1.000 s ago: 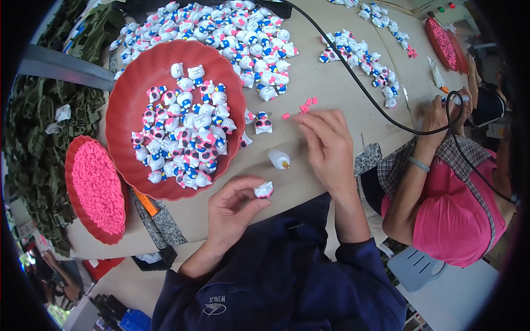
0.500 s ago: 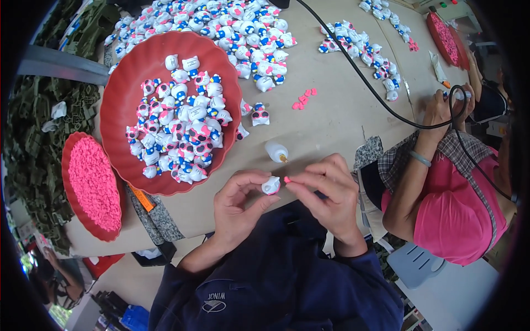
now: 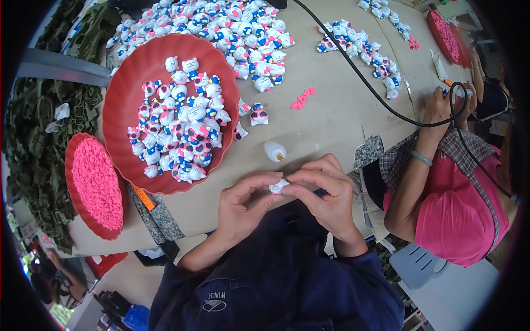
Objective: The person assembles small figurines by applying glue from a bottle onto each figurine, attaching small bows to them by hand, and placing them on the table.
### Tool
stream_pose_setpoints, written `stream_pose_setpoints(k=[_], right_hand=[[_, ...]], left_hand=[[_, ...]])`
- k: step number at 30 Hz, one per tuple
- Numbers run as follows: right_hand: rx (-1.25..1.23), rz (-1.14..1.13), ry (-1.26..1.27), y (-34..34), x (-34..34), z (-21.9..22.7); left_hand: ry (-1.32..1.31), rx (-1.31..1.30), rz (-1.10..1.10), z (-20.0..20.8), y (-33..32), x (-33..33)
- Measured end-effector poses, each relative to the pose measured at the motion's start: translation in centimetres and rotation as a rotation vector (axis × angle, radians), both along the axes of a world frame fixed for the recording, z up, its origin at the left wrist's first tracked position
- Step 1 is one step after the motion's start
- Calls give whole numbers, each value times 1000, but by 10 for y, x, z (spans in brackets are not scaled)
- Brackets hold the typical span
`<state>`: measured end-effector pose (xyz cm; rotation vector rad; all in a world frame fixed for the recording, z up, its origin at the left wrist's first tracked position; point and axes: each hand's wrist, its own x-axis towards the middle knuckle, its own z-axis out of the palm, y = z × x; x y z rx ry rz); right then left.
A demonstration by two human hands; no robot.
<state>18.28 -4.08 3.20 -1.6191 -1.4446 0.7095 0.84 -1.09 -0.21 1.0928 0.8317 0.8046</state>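
Close to the front edge of the table, my left hand [image 3: 247, 204] holds a small white toy figurine [image 3: 279, 186] between thumb and fingers. My right hand [image 3: 328, 196] is closed in a pinch, its thumb and forefinger touching the figurine's right side. The small pink piece seen in that pinch a moment before is hidden behind the fingertips. Just beyond my hands lies a white squeeze bottle [image 3: 274, 151] with a brownish tip. Farther off, several loose pink pieces [image 3: 301, 100] lie on the table.
A large red scalloped bowl [image 3: 118, 83] of figurines stands at left, beside a smaller red dish [image 3: 73, 187] of pink pieces [image 3: 98, 185]. A heap of figurines [image 3: 248, 38] covers the far side. A black cable [image 3: 364, 83] crosses at right, where a co-worker [image 3: 452, 215] sits.
My right hand has moved left, bringing its pinch from just beside the figurine into contact with it. The figurine has shifted slightly right and up. The pink piece has gone out of sight.
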Motion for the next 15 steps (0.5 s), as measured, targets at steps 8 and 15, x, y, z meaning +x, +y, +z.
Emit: stream_pose_setpoints(k=[8,15], right_hand=[[100,80,-46,-2,0,-2],[279,62,-168,-4,-8,-6]], left_hand=[[-18,-28,26,6,-1,4],[62,144,40,9,2,5]])
